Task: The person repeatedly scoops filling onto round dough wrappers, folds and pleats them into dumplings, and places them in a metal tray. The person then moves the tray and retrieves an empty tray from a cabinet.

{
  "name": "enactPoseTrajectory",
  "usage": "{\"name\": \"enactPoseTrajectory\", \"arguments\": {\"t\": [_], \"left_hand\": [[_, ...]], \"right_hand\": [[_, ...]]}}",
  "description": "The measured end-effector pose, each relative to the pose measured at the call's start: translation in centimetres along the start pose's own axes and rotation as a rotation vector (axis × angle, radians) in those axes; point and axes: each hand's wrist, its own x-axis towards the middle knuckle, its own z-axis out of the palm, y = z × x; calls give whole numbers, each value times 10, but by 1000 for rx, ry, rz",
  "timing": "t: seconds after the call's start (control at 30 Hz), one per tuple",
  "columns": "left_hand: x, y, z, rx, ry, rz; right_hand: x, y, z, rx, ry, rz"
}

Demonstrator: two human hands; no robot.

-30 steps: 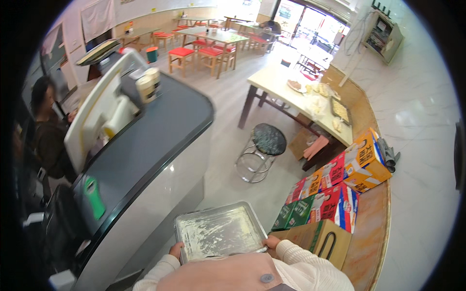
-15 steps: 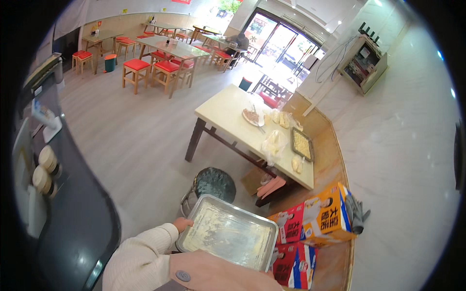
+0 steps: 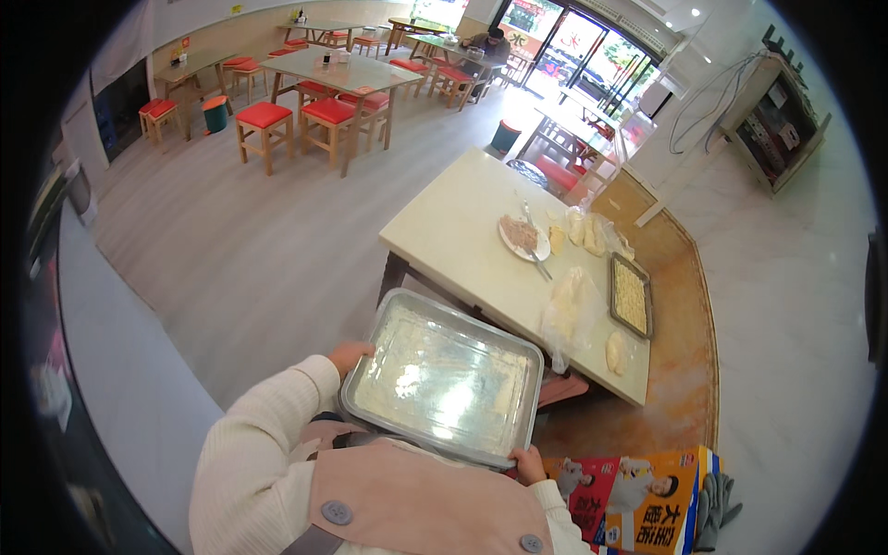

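A rectangular metal tray (image 3: 439, 375), its bottom dusted with pale flour-like residue, is carried level in front of my body. My left hand (image 3: 351, 358) grips its left edge. At the near right corner my right hand (image 3: 530, 464) is closed on the rim. Ahead stands a cream-topped table (image 3: 453, 213). On it are a white plate of minced filling (image 3: 524, 238) with utensils, dough pieces in plastic bags (image 3: 572, 310), a dough lump (image 3: 617, 352) and a dark tray of small pale pieces (image 3: 631, 294).
Red and orange cartons (image 3: 638, 499) with grey gloves (image 3: 714, 511) on top stand at the lower right. A counter (image 3: 139, 324) runs along my left. Farther off are dining tables, red stools (image 3: 264, 115), a seated person (image 3: 486, 55) and glass doors. An open wall box (image 3: 777, 120) hangs at right.
I have moved closer to the cream-topped table, carrying the tray. The round dark bin has gone out of sight, and my right hand has come into view on the tray's rim.
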Motion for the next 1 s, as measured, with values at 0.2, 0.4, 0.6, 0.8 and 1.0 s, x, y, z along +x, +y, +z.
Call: {"name": "enactPoseTrajectory", "arguments": {"t": [0.2, 0.4, 0.6, 0.8, 1.0], "left_hand": [[186, 142, -55, -153, -176, 25], [345, 243, -71, -28, -273, -70], [405, 239, -120, -395, -390, 55], [360, 163, -257, -146, 82, -242], [321, 164, -302, -123, 300, -206]], "right_hand": [[195, -61, 72, 207, -17, 114], [314, -110, 134, 511, 251, 466], [352, -113, 187, 631, 422, 550], [386, -88, 200, -718, 133, 19], [390, -98, 190, -598, 49, 123]]}}
